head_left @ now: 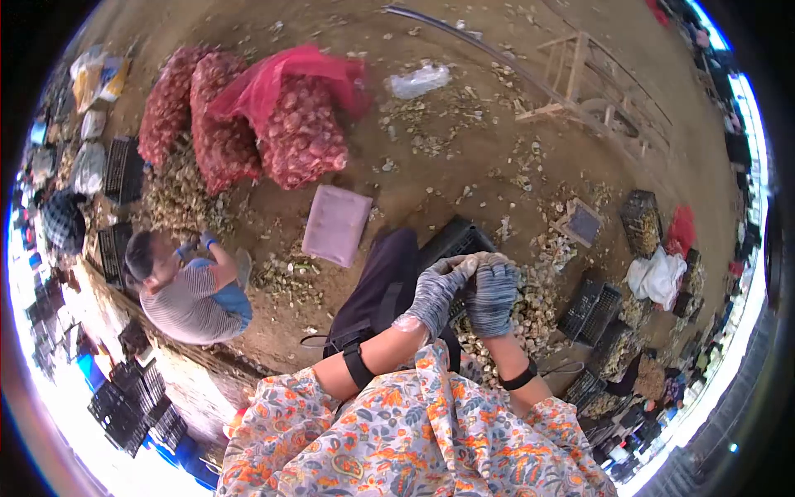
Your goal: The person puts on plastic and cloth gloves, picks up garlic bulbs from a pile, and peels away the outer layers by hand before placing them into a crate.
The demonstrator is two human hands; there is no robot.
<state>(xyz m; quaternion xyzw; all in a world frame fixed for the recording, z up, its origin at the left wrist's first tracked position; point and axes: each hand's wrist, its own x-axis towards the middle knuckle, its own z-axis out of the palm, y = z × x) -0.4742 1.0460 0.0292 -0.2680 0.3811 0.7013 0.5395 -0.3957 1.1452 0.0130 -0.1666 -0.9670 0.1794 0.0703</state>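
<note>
My left hand (436, 296) and my right hand (492, 300) both wear grey knit gloves and meet in front of my lap. Their fingers are bent and pressed together, fingertips touching. Whatever lies between them, if anything, is hidden or too small to make out. Just beyond and partly beneath the hands is a black plastic crate (454, 238). A heap of pale garlic bulbs (546, 309) lies on the ground to the right of my right hand. My dark-trousered leg (377, 282) stretches forward left of the crate.
A pink plastic crate (337, 224) lies ahead on the left, before red mesh sacks (302, 137) full of bulbs. A person in a striped shirt (186, 306) sits at left. Black crates (590, 311) stand at right; a wooden-framed cart (580, 91) is farther off.
</note>
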